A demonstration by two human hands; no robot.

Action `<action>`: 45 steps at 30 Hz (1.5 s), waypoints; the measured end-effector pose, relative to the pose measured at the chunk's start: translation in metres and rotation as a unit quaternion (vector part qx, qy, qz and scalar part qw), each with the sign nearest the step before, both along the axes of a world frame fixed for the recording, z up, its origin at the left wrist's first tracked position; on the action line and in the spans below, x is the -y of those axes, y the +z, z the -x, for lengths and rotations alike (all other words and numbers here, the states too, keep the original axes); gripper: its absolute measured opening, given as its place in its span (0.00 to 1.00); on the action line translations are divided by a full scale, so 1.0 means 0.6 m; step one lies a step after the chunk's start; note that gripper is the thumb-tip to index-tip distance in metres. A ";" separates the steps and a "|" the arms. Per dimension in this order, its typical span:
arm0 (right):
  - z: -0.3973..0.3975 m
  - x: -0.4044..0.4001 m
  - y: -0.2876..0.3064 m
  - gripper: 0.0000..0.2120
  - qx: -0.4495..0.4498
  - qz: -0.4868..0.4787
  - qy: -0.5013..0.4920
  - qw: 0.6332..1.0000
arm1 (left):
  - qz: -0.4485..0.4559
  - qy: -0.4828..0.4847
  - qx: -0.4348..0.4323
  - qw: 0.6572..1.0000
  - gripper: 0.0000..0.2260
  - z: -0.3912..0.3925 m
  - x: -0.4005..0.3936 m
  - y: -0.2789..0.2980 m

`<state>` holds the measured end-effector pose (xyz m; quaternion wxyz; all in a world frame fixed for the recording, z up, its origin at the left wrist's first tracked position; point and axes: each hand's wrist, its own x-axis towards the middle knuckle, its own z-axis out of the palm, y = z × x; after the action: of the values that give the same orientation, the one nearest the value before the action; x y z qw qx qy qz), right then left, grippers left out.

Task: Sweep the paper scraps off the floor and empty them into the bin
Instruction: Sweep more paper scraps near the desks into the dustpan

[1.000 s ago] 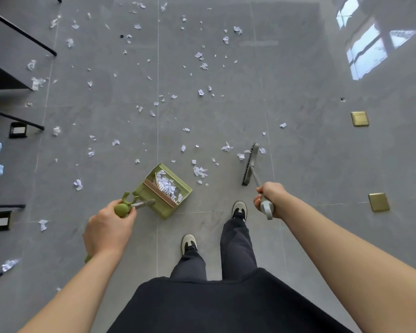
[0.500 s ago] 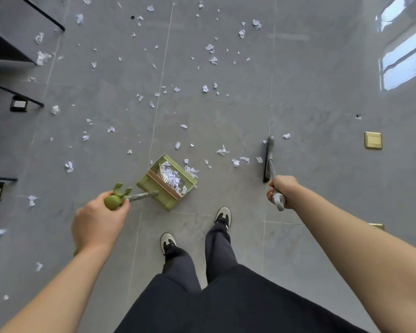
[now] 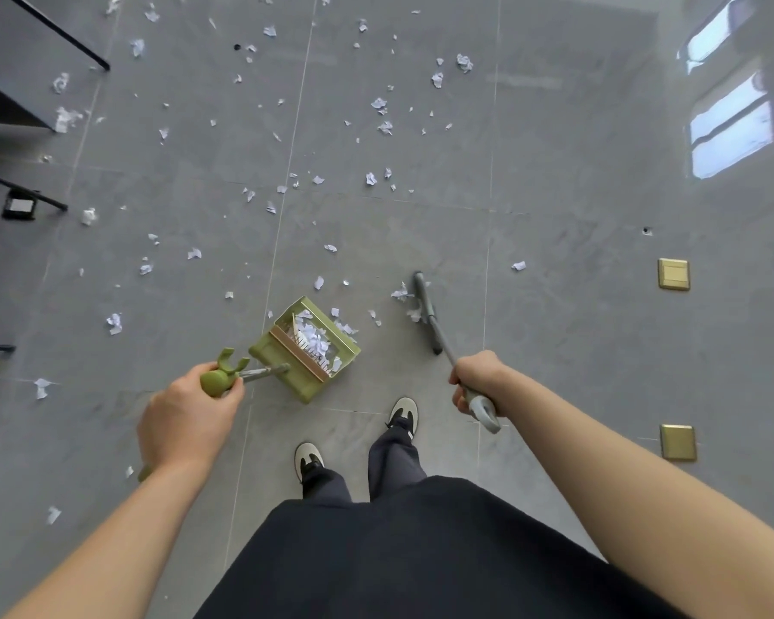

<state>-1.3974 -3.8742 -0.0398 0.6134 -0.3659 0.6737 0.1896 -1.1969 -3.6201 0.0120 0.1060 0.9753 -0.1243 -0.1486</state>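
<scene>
A green dustpan [image 3: 287, 364] stands on the grey tiled floor just ahead of my feet, with white paper scraps [image 3: 311, 339] heaped inside it. My left hand [image 3: 184, 422] grips the green top of its long handle. To the right, my right hand [image 3: 477, 382] grips the grey handle of a broom, whose dark head [image 3: 425, 308] rests on the floor to the right of the pan. A few scraps [image 3: 403, 294] lie against the broom head's left side. Many more scraps [image 3: 378, 105] are scattered over the floor ahead. No bin is in view.
Black furniture legs and feet [image 3: 19, 207] line the left edge. Two brass floor plates [image 3: 673, 274] sit in the tiles on the right. My shoes [image 3: 403, 411] stand behind the dustpan. Window light reflects off the floor at top right.
The broom head has swept left toward the dustpan, pushing a few scraps along. The view shifted slightly; the dustpan and my left hand stay about where they were.
</scene>
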 end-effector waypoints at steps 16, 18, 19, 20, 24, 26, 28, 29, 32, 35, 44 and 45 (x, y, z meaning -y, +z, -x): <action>0.025 0.141 -0.004 0.06 0.025 -0.036 -0.177 0.983 | -0.002 -0.014 -0.001 1.000 0.11 -0.008 0.083 0.001; 0.030 0.169 -0.003 0.06 0.018 -0.008 -0.174 0.985 | -0.001 -0.013 -0.002 1.000 0.11 -0.006 0.100 0.000; 0.032 0.184 -0.004 0.07 0.013 0.006 -0.176 0.984 | 0.000 -0.013 -0.002 1.000 0.10 -0.004 0.109 -0.001; 0.036 0.200 -0.004 0.07 0.007 0.018 -0.179 0.984 | -0.001 -0.013 -0.003 1.000 0.10 -0.003 0.117 -0.002; 0.052 0.266 -0.016 0.08 -0.016 0.060 -0.185 0.981 | 0.008 -0.003 -0.002 1.000 0.09 0.000 0.155 -0.007; 0.057 0.294 -0.025 0.09 -0.033 0.084 -0.185 0.979 | 0.008 0.000 0.000 1.000 0.09 0.001 0.172 -0.007; 0.059 0.319 -0.035 0.10 -0.048 0.100 -0.175 0.978 | 0.007 0.007 0.003 1.000 0.10 0.002 0.188 -0.006; 0.060 0.331 -0.041 0.10 -0.054 0.103 -0.169 0.979 | 0.007 0.008 0.004 1.000 0.10 0.002 0.196 -0.005; 0.067 0.359 -0.054 0.10 -0.071 0.107 -0.143 0.981 | 0.009 0.002 0.004 1.000 0.10 0.002 0.214 -0.003; 0.072 0.378 -0.071 0.10 -0.075 0.103 -0.115 0.985 | -0.006 0.012 0.007 1.000 0.11 -0.001 0.226 -0.005; 0.033 0.347 -0.080 0.07 -0.050 0.093 -0.077 0.991 | 0.000 0.005 0.004 1.000 0.12 -0.014 0.231 -0.007; 0.026 0.338 -0.079 0.07 -0.051 0.095 -0.070 0.992 | -0.002 0.004 0.005 1.000 0.11 -0.019 0.229 -0.006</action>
<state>-1.4129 -4.0773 -0.0874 0.5526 -0.3643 0.7430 0.0993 -1.1856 -3.7574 0.0084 0.1039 0.9767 -0.1210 -0.1439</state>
